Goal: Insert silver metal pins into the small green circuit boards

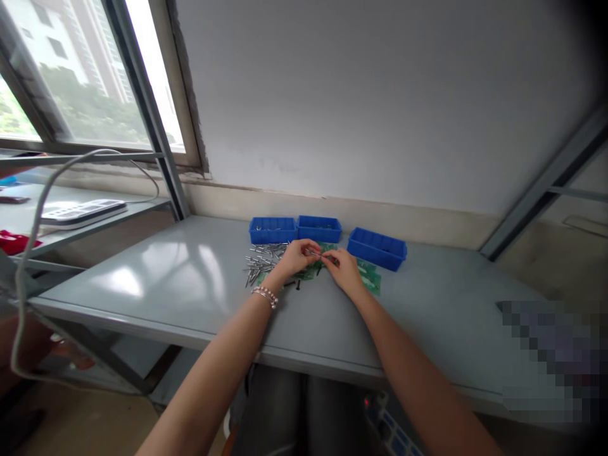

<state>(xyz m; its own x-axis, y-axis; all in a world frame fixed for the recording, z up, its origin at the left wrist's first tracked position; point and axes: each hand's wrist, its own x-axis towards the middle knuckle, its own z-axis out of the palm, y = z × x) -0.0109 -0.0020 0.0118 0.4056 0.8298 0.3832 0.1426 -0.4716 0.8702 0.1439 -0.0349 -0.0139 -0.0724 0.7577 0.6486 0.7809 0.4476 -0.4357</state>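
My left hand [298, 256] and my right hand [345, 268] meet over the middle of the table, fingertips close together. Both pinch a thin metal pin [316, 254], one end in each hand; its exact kind is too small to tell. A loose pile of silvery metal pins [259, 261] lies beside and beyond my left hand. Green plastic bags [369, 276] are spread under and around my hands. Close to my left wrist lie a few small black screws [298, 285], partly hidden by the hand.
Three blue bins, a left one [272, 232], a middle one [319, 230] and a right one [377, 249], stand behind the hands near the wall, with small parts inside. A white scale-like device [85, 212] rests on the neighbouring table. A cable [35, 234] loops past the table's left end.
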